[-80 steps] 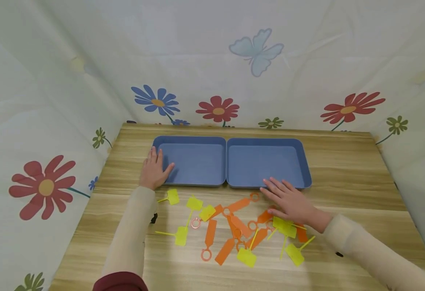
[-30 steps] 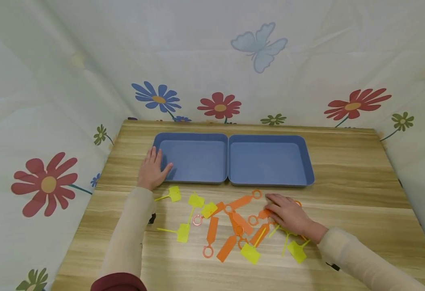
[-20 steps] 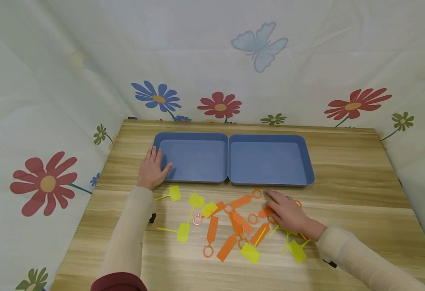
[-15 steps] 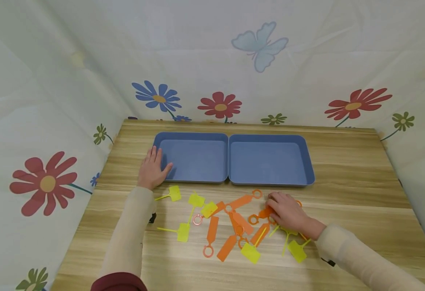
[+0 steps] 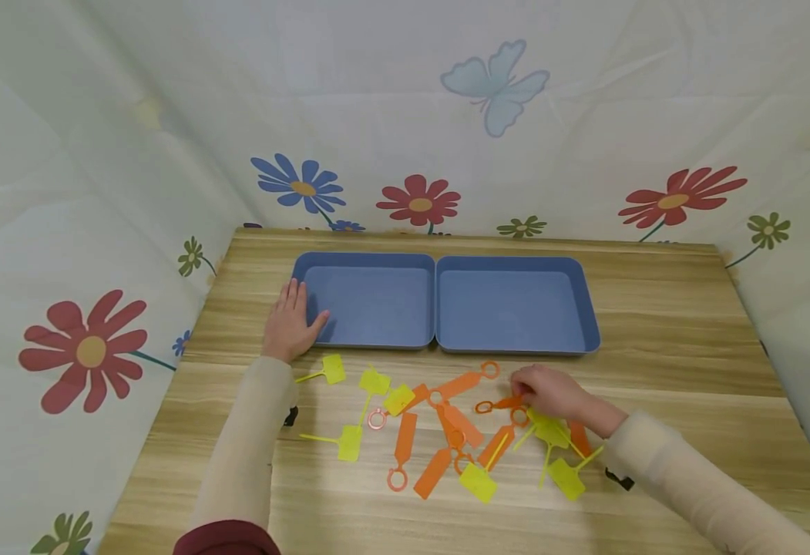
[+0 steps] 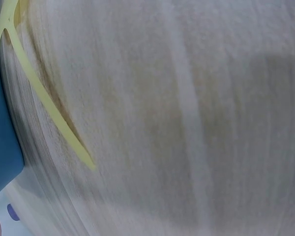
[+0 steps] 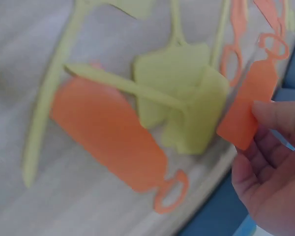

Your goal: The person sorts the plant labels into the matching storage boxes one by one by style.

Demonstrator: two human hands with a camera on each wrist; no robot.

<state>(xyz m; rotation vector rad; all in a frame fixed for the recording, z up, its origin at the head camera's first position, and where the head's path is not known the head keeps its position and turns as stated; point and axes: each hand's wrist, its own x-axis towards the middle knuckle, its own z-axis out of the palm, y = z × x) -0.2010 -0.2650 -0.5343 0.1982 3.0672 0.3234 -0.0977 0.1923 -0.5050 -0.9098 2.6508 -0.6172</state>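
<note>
Head view: on the bench (image 5: 661, 331) sit two blue trays (image 5: 515, 312); the left hand (image 5: 288, 325) lies spread at one's edge; the right hand (image 5: 555, 391), near the other, pinches an orange ring tag (image 5: 509, 403), best lifted gently, clear of the yellow tags (image 5: 549, 429).

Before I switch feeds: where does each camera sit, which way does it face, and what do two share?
Head: on the head, facing forward and down at blue trays, tags and table; left hand, right hand and sleeves show.
Left wrist: on that wrist, facing table and a yellow tag; a sliver of hand shows.
Right wrist: on that wrist, facing tags; right hand shows.
Shared: head and right wrist show the right hand pinching an orange tag.
</note>
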